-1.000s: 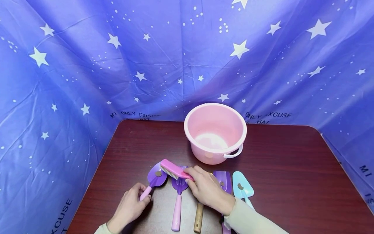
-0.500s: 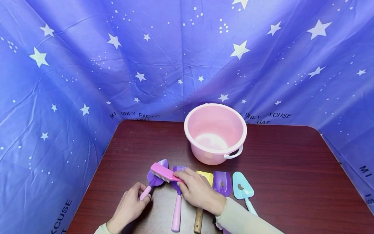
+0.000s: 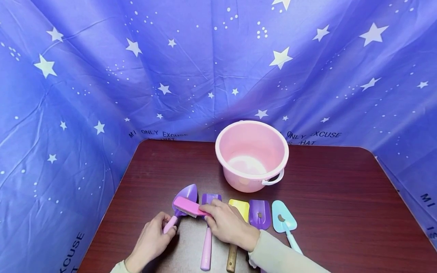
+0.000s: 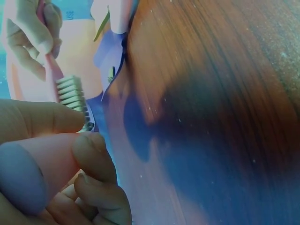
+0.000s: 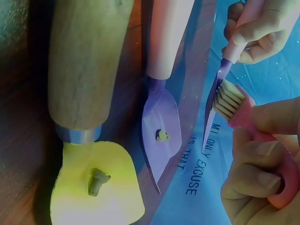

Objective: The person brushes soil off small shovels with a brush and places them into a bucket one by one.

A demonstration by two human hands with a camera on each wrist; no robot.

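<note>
Closest to the body, two pale sleeves (image 3: 286, 253), the right one reaching in from the right-hand side. Clamped in the left hand (image 3: 150, 238), with fingers and thumb curled round a pink handle: a purple trowel (image 3: 189, 192), blade pointing forward and slightly to the right. Gripped in the right hand (image 3: 232, 225), thumb and fingers wrapped about the handle: a pink brush (image 3: 187, 206), laid across the held trowel — bristles against the blade, plainest in the right wrist view.

On the dark reddish table (image 3: 341, 189), from left to right: a second purple trowel (image 3: 206, 248) with a pink handle, partly covered by the right hand; a yellow shovel (image 3: 240, 207) with a wooden handle, also partly covered; a flat purple shovel (image 3: 260, 206), handle mostly hidden behind the right sleeve; lastly, set at a slant, a light-blue trowel (image 3: 289, 223). On each of these four blades, a small brownish lump (image 5: 98, 182).

Farther off, beyond the row of tools and apart from both hands, an upright pink bucket (image 3: 252, 146) — white bail (image 3: 273, 180) hanging at the right. Farthest, behind the table's back edge, a blue curtain (image 3: 211, 57) printed with white stars and black lettering.
</note>
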